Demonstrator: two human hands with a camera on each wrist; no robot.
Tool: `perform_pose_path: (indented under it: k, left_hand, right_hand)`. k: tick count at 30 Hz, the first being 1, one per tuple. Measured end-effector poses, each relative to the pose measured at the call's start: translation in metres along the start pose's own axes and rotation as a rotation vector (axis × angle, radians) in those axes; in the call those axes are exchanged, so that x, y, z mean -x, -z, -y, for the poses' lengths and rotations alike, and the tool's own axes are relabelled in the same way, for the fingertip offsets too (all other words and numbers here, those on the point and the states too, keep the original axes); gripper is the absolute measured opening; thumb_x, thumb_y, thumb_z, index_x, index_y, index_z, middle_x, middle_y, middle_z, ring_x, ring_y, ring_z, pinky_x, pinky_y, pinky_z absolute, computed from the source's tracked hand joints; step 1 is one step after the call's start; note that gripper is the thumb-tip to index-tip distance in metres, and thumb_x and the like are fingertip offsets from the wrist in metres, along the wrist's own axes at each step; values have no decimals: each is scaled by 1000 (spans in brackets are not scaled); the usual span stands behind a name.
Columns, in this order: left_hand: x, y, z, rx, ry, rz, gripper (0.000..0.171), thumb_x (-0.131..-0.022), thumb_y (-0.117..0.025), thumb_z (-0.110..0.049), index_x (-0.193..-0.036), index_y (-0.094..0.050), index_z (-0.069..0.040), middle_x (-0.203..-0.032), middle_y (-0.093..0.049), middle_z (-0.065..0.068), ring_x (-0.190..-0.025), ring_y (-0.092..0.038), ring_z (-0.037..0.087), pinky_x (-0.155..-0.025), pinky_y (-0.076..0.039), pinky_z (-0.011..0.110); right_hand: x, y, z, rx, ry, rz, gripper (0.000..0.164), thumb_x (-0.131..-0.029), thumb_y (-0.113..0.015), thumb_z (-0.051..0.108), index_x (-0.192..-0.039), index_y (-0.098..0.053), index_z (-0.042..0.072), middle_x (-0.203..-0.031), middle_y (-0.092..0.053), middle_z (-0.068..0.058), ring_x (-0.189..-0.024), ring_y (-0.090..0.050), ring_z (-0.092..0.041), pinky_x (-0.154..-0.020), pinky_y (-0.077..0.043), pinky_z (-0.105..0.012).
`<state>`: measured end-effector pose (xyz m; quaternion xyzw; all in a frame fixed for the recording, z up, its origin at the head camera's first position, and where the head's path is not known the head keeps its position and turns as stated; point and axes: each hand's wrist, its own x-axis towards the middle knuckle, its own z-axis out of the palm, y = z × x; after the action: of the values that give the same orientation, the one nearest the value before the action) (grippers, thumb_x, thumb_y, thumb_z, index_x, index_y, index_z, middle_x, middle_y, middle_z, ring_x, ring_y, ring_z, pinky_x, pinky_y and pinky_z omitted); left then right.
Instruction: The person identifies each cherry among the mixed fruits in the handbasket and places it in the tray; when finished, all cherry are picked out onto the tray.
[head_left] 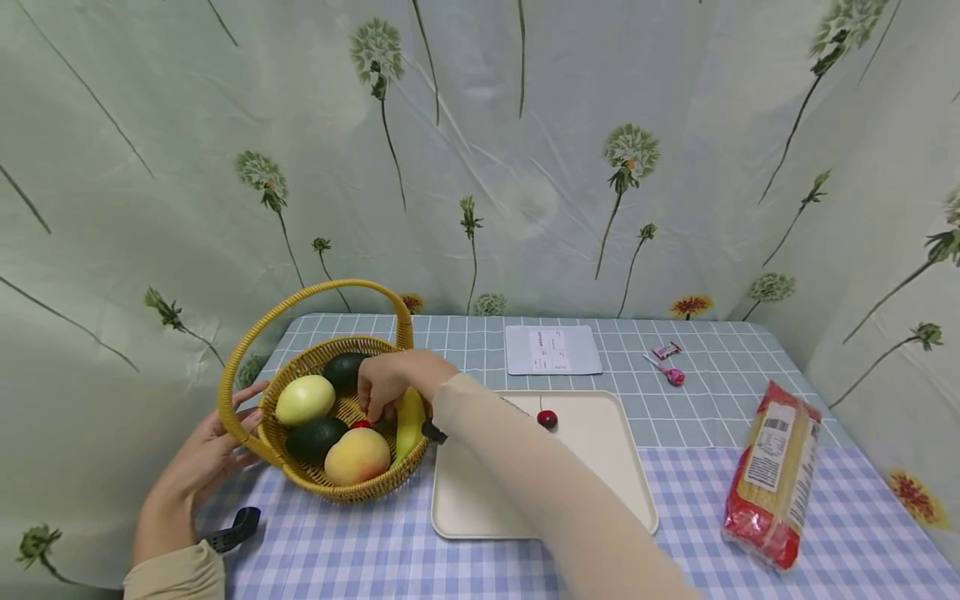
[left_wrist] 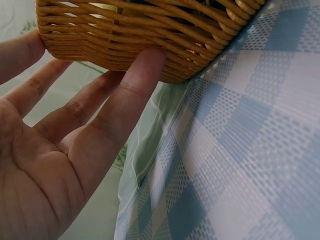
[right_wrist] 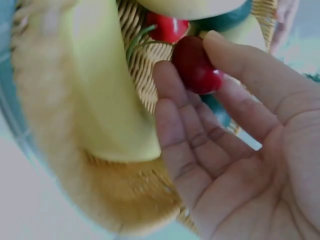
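My right hand [head_left: 386, 385] reaches into the yellow wicker basket [head_left: 352, 493]. Its thumb and fingers pinch a dark red cherry [right_wrist: 194, 65], with another red cherry [right_wrist: 169, 27] lying just beyond. Around them in the basket are a banana [head_left: 408, 425], a peach [head_left: 357, 457], a pale yellow-green oval fruit [head_left: 306, 400] and two dark green avocado-like fruits [head_left: 317, 440]. Straight fingers of my left hand [head_left: 202, 454] touch the basket's left outer side; the left wrist view shows a fingertip against the weave. One more cherry [head_left: 547, 419] sits on the cream tray [head_left: 600, 492].
Behind the tray lies a flat grey packet [head_left: 553, 350]. A lollipop [head_left: 673, 377] and a small wrapped candy [head_left: 666, 350] are at the back right. A red-ended bag of noodles [head_left: 772, 475] lies at the right. The basket's tall handle [head_left: 315, 289] arches over the fruit.
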<state>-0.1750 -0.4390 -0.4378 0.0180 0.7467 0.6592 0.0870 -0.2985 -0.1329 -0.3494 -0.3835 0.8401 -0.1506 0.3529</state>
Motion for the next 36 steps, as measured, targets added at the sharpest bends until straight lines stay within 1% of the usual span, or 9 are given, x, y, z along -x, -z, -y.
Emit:
perform_pose_path:
  k: [3,6,9,11,16,19,26,32,36]
  left_hand:
    - [-1,0,2,21,-17,13,59,-116,-48,-18,-170,-28,-28,-127,-67,-28,-111,-69,-2,-83,-59,27]
    - [-2,0,4,43,-32,27,58,-116,-47,-15,-170,-30,-29,-127,-69,-26,-110,-70,0,-83,-60,27]
    - [0,1,4,52,-34,40,58,-116,-46,-14,-170,-29,-29,-127,-69,-26,-111,-70,0,-84,-60,27]
    - [0,1,4,47,-32,44,59,-116,-46,-14,-171,-28,-28,-128,-69,-26,-111,-70,0,-84,-60,27]
    - [-2,1,4,40,-29,37,58,-116,-46,-15,-170,-28,-28,-128,-69,-26,-111,-70,0,-84,-60,27]
    - [-2,1,4,47,-25,32,58,-116,-46,-16,-170,-29,-29,-127,-69,-26,-111,-70,0,-84,-60,28]
    - [-2,2,3,50,-13,23,58,-116,-47,-17,-170,-30,-30,-126,-69,-27,-110,-70,0,-84,-60,28]
    - [-1,2,2,55,-13,19,58,-116,-48,-17,-170,-30,-30,-126,-68,-27,-110,-70,-1,-84,-60,27]
    - [-1,2,3,53,-13,19,59,-116,-48,-17,-170,-29,-29,-126,-68,-27,-110,-70,-1,-84,-60,27]
  right_hand:
    - [7,4,-11,-71,82,-37,20,-100,-78,15,-117,-72,8,-98,-70,1,-88,-72,-15,-81,-59,-24]
    - [15,8,-21,-77,150,-72,30,-101,-77,17,-128,-70,6,-100,-71,-1,-80,-62,-9,-75,-54,-22]
    - [22,9,-29,-47,200,-111,36,-102,-77,22,-135,-72,9,-105,-73,-1,-82,-57,-8,-74,-50,-19]
    - [27,10,-34,-35,228,-149,36,-101,-78,23,-134,-74,10,-108,-73,0,-86,-58,-8,-77,-50,-18]
    - [44,13,-46,-89,279,-262,25,-96,-83,17,-119,-74,10,-107,-72,-1,-95,-62,-12,-85,-52,-19]
    - [55,13,-52,-101,289,-319,26,-95,-85,18,-115,-70,12,-108,-71,-2,-97,-63,-14,-88,-53,-21]
    - [82,9,-76,-120,312,-401,36,-96,-84,22,-127,-73,8,-112,-76,-1,-100,-69,-10,-96,-56,-25]
    - [110,0,-96,-132,278,-496,29,-94,-86,24,-118,-73,15,-110,-75,2,-99,-70,-10,-84,-57,-27]
    - [127,-9,-110,-121,246,-547,29,-93,-87,27,-114,-70,18,-106,-73,3,-99,-69,-10,-82,-55,-30]
